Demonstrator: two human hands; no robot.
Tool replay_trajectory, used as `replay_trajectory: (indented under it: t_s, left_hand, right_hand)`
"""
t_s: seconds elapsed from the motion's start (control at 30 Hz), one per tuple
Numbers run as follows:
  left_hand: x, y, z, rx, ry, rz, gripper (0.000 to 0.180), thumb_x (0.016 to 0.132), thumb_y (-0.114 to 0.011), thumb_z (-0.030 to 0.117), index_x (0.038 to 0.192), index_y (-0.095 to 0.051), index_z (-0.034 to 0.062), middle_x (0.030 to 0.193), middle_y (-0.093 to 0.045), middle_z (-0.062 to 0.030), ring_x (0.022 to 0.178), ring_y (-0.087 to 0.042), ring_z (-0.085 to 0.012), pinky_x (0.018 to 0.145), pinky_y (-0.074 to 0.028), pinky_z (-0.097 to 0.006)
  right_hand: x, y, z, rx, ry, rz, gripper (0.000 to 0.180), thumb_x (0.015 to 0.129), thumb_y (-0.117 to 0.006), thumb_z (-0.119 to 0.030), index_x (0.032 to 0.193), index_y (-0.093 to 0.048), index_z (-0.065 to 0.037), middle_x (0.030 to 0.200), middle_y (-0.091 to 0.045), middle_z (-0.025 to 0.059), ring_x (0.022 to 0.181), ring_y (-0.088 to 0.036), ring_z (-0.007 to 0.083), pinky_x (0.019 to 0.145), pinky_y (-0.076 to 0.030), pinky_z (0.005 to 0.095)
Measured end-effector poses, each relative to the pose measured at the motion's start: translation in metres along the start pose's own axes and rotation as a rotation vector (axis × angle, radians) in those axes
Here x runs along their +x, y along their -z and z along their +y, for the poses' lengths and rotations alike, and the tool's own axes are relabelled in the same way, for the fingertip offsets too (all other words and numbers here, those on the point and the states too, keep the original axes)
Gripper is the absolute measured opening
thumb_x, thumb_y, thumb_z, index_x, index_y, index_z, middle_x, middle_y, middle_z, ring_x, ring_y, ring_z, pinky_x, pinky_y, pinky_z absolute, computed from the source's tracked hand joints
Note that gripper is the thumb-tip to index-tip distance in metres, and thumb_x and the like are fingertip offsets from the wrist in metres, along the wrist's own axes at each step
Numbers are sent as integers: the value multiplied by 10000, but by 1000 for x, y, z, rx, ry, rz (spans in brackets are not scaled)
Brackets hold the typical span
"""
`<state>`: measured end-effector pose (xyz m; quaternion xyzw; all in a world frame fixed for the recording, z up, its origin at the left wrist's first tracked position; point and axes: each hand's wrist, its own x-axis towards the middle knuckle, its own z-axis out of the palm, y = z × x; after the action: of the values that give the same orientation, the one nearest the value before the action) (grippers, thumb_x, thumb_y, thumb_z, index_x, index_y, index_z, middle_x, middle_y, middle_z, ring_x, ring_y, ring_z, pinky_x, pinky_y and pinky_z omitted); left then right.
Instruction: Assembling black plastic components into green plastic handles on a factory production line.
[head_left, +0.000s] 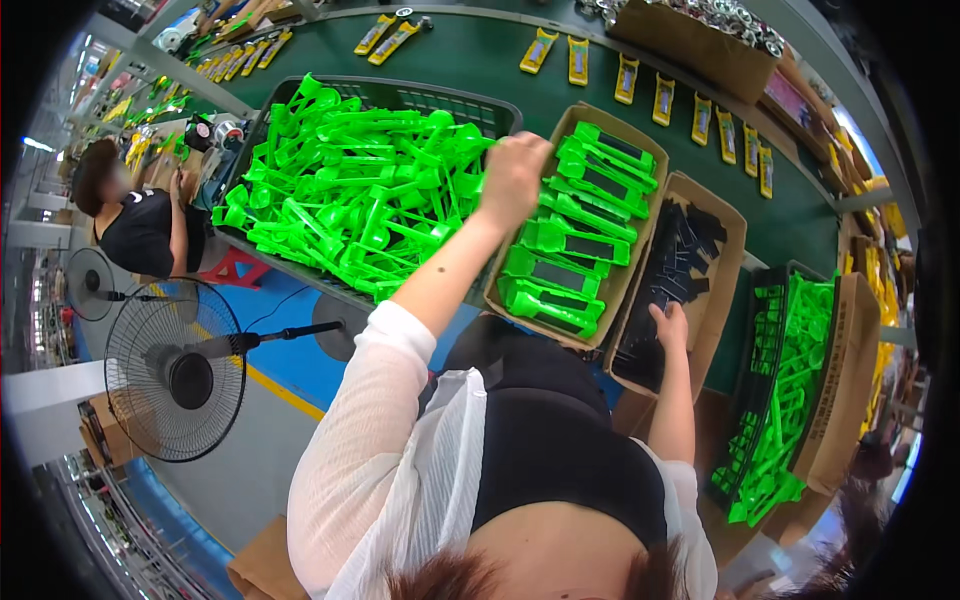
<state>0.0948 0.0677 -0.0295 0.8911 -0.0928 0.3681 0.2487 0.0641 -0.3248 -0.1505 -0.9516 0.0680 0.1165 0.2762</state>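
The left hand is raised over the gap between a dark crate and a cardboard box, its fingers curled into a clenched grip; whether anything sits inside the fist cannot be told, since only the back of the hand shows. The crate is heaped with loose bright green plastic parts, long handles with round ends, tangled in all directions. The cardboard box just right of the hand holds neat rows of assembled green pieces, each with a dark panel in its middle, lying side by side at a slant. The right hand reaches down into a second cardboard box next to the first, filled with small black parts; its fingers rest among them, loosely bent, and it is unclear whether they have closed on one. Further right stands another dark crate with more green parts standing on end, and a brown carton leans against it. All the boxes sit at the near edge of a green counter, where yellow pieces lie spaced in a row along its far side. At the left, another person in a black top sits near the counter's end, and a standing fan is on the floor below.
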Motion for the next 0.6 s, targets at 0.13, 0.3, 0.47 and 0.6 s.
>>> replay_trajectory:
  t_s: [0.13, 0.3, 0.47, 0.6]
  left_hand:
    - [-13, 73, -103, 530, 279, -225, 398, 706, -502, -1, 1067, -582, 147, 1104, -529, -108, 996, -475, -294, 856, -395, -392]
    - [-24, 126, -150, 248, 622, -824, 526, 664, -429, -115, 1088, -594, 150, 1094, -576, -140, 1018, -544, -285, 874, -426, -330]
    - [-36, 131, -163, 302, 516, -974, 517, 672, -424, -82, 1099, -592, 157, 1056, -594, -152, 973, -570, -274, 859, -438, -321]
    - [-14, 136, -158, 148, 866, -1032, 305, 751, -447, 115, 999, -619, 72, 896, -650, -113, 884, -604, -230, 805, -464, -348]
  right_hand:
    - [0, -2, -3, 34, 25, -4, 371, 706, -689, -320, 759, -496, -7, 631, -493, 81, 588, -474, 195, 581, -405, 325]
    - [0, -4, 0, 85, 66, 4, 357, 719, -677, -314, 725, -481, -16, 605, -461, 60, 562, -434, 182, 551, -377, 324]
    - [1, 3, 0, 96, -55, -43, 394, 731, -657, -313, 937, -551, 6, 825, -606, 132, 776, -588, 225, 716, -453, 325]
    - [3, -6, 14, 53, -5, 49, 381, 743, -641, -320, 941, -554, -7, 828, -606, 131, 791, -586, 246, 721, -451, 343]
